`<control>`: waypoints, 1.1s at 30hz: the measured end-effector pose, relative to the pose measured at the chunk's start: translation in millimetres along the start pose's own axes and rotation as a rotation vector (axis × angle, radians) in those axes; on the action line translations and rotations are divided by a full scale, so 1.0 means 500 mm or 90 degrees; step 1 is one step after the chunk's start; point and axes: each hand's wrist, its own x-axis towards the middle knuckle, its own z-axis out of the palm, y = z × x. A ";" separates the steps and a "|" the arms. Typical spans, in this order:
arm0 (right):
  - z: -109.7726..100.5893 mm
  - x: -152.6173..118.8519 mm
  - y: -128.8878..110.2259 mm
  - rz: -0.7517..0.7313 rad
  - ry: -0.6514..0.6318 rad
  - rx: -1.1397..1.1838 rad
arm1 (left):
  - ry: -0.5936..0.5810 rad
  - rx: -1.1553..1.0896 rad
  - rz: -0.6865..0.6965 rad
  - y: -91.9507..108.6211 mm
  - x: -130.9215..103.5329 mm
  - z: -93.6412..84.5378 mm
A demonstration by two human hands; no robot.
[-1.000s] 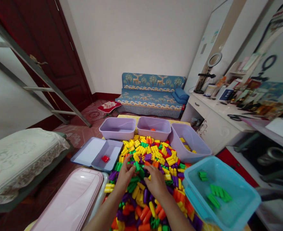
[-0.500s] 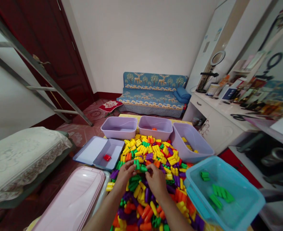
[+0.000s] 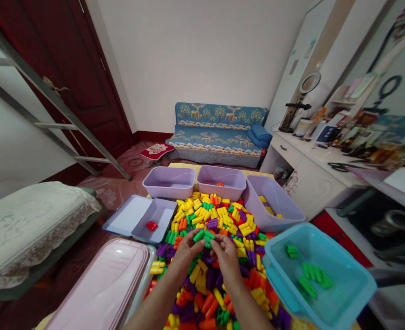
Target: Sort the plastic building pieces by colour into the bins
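Note:
Over a large heap of coloured plastic building blocks point(image 3: 209, 277), my left hand point(image 3: 188, 247) and my right hand point(image 3: 224, 252) are close together. Both are closed on green building blocks point(image 3: 205, 237), the left fingers gripping from the left and the right fingers from the right. The green pieces touch each other; whether they are fully joined I cannot tell. Yellow, orange, purple and green blocks lie beneath and around both hands. To the right, a turquoise bin point(image 3: 355, 275) has several green blocks on its bottom.
Lilac bins point(image 3: 169, 189) line the table's far side; the right one point(image 3: 291, 213) has yellow blocks, the middle one point(image 3: 211, 188) something orange. A hinged box point(image 3: 121, 220) with a red piece lies left. A pink-lidded container point(image 3: 102, 284) stands front left. Beyond are a sofa point(image 3: 219, 137) and a ladder point(image 3: 68, 114).
My hands have drawn together, and the green blocks, apart or angled before, now sit against each other between my fingers. The view has shifted slightly.

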 end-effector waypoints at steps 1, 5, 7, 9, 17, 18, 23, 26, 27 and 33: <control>0.000 -0.001 0.000 0.013 0.005 0.010 | -0.008 0.004 0.007 0.002 0.000 0.000; 0.004 -0.011 -0.005 0.052 -0.018 0.036 | 0.012 -0.020 -0.020 0.007 -0.001 0.004; 0.006 -0.016 -0.010 0.043 -0.072 0.024 | 0.023 -0.024 -0.035 0.007 -0.003 0.008; 0.006 -0.020 -0.014 0.022 -0.126 -0.001 | 0.010 0.002 -0.035 0.006 -0.005 0.012; 0.010 -0.035 -0.041 0.047 -0.154 0.105 | 0.088 0.316 0.307 0.017 -0.019 0.008; 0.013 -0.039 -0.047 0.051 -0.178 0.142 | 0.065 0.356 0.337 0.015 -0.019 0.007; 0.024 -0.049 -0.061 0.062 -0.219 0.272 | -0.111 0.527 0.420 -0.003 -0.017 0.005; 0.019 -0.040 -0.050 0.087 -0.176 0.298 | -0.127 0.619 0.422 -0.006 -0.017 0.005; 0.015 -0.035 -0.047 0.100 -0.142 0.315 | -0.127 0.646 0.420 -0.006 -0.017 0.003; -0.054 -0.007 -0.074 0.060 0.072 0.410 | -0.049 0.819 0.436 -0.011 -0.003 -0.028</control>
